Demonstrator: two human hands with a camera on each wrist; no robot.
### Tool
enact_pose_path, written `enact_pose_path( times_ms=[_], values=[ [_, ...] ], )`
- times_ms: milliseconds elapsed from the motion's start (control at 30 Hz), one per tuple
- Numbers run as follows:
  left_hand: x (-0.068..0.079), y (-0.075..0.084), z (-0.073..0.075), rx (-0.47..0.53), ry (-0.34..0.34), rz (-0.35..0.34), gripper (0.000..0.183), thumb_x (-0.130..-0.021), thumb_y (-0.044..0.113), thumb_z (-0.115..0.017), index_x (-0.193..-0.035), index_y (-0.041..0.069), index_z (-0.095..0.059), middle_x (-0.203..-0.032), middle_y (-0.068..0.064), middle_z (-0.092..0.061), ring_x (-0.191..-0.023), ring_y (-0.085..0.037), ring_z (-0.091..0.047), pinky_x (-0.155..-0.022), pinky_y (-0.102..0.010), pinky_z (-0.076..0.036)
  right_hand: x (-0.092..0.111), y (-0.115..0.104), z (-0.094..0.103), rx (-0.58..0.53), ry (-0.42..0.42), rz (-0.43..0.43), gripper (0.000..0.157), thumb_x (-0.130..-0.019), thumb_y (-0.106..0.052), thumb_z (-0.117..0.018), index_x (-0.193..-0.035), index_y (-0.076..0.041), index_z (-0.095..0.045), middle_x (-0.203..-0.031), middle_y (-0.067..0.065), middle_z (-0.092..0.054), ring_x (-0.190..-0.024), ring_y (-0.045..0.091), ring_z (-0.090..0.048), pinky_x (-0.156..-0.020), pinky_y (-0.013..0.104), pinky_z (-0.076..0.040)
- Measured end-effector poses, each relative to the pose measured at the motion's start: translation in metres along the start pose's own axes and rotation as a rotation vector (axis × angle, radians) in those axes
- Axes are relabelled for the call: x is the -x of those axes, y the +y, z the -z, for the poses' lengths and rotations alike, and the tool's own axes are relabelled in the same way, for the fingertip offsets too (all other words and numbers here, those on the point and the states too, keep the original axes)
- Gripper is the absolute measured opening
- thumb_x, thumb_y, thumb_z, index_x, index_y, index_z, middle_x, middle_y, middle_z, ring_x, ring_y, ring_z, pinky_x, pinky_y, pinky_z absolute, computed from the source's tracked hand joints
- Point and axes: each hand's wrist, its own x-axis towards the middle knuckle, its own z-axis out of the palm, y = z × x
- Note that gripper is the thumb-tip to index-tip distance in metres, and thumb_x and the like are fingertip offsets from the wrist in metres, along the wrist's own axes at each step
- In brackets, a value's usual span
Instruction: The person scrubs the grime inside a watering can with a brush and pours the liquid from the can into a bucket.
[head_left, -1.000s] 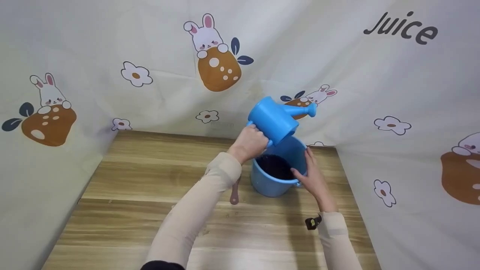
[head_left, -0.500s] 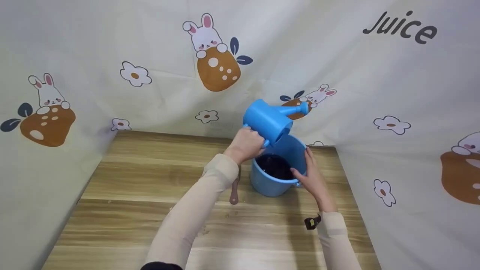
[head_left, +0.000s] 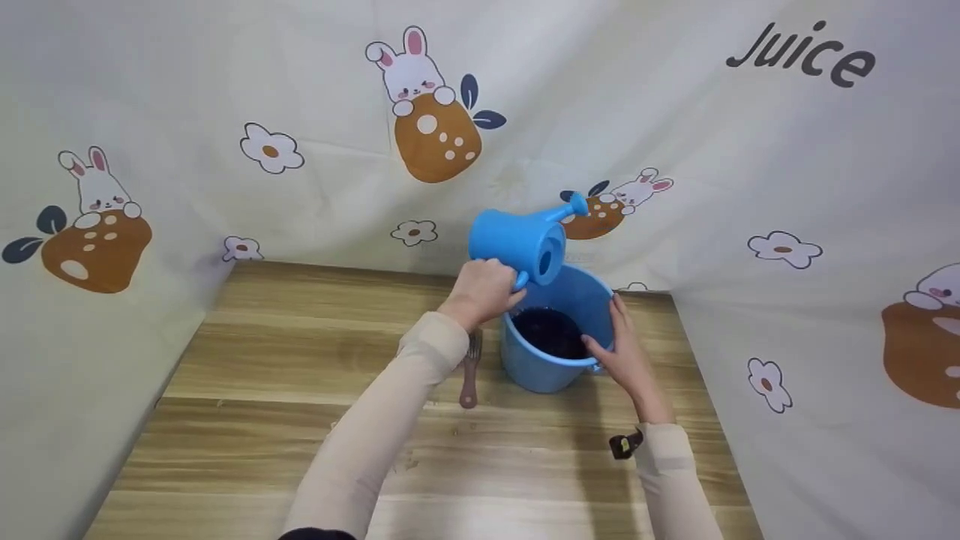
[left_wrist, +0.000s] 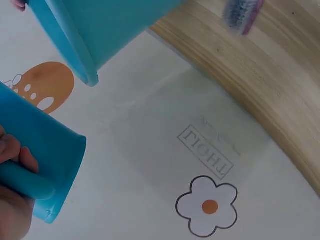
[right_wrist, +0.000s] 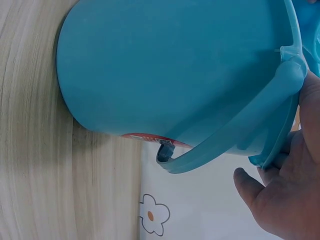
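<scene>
My left hand [head_left: 486,291] grips the handle of a blue toy watering can [head_left: 517,244]. The can lies tilted, its open mouth facing right and down over the rim of a light blue bucket [head_left: 541,375]; its spout points to the upper right. In the left wrist view, fingers curl round the can's handle [left_wrist: 25,181]. Dark contents [head_left: 551,334], seemingly liquid, lie in the bucket, which stands on the wooden table. My right hand [head_left: 628,360] holds the bucket's right rim. The bucket's handle [right_wrist: 240,125] hangs down its side in the right wrist view.
A small fork-like tool [head_left: 469,379] with a dull pink handle lies left of the bucket, partly under my left forearm. Printed cloth walls [head_left: 337,202] close in the table [head_left: 300,420] at the back and both sides. A dark wrist device [head_left: 624,445] sits on my right wrist.
My left hand and the watering can have moved left, and the can has turned so its mouth faces less steeply down. More of the fork-like tool shows. My right hand and the bucket stay put.
</scene>
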Motion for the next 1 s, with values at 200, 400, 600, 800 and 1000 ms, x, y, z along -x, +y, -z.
enact_pose_path(
  times_ms=[200,400,600,800,1000],
  values=[
    [0.002,-0.006,0.006,0.341,-0.009,0.207,0.047,-0.095,0.029,-0.056,-0.056,0.017,-0.034,-0.052,0.006,-0.03,-0.05,-0.011,-0.036,-0.05,-0.026,-0.032,0.001,0.001,-0.001,0.009,0.014,0.017,0.082,-0.092,-0.023,-0.066,-0.153,0.007,-0.021,-0.164,0.024,-0.013,-0.151,0.045,-0.016,-0.12,0.059,-0.019],
    [0.007,-0.011,0.015,0.834,0.027,0.366,0.042,-0.095,0.028,-0.056,-0.056,0.016,-0.045,-0.052,0.005,-0.044,-0.049,-0.009,-0.041,-0.051,-0.024,-0.033,0.001,0.0,0.0,0.022,0.014,0.016,0.082,-0.091,-0.023,-0.068,-0.153,0.007,-0.022,-0.165,0.022,-0.014,-0.152,0.042,-0.017,-0.121,0.056,-0.019],
    [0.013,-0.02,0.018,1.099,0.066,0.424,0.046,-0.098,0.034,-0.057,-0.055,0.017,-0.05,-0.053,0.003,-0.048,-0.052,-0.01,-0.041,-0.061,-0.027,-0.037,0.0,0.0,0.001,0.026,0.004,0.006,0.083,-0.092,-0.024,-0.067,-0.154,0.006,-0.02,-0.165,0.022,-0.014,-0.152,0.042,-0.016,-0.121,0.057,-0.019],
    [0.024,-0.03,0.013,1.086,0.099,0.46,0.053,-0.101,0.043,-0.052,-0.054,0.019,-0.047,-0.051,0.007,-0.046,-0.052,-0.011,-0.042,-0.068,-0.029,-0.041,0.001,0.0,0.001,0.016,0.004,0.002,0.084,-0.091,-0.024,-0.067,-0.155,0.004,-0.019,-0.165,0.021,-0.012,-0.152,0.042,-0.016,-0.121,0.058,-0.019],
    [0.04,-0.043,0.004,1.053,0.134,0.495,0.054,-0.103,0.04,-0.049,-0.053,0.019,-0.046,-0.05,0.007,-0.046,-0.052,-0.011,-0.045,-0.07,-0.028,-0.042,0.001,0.001,0.0,-0.001,0.005,0.001,0.085,-0.091,-0.023,-0.067,-0.155,0.004,-0.018,-0.166,0.02,-0.011,-0.152,0.042,-0.016,-0.121,0.058,-0.019]
  ],
)
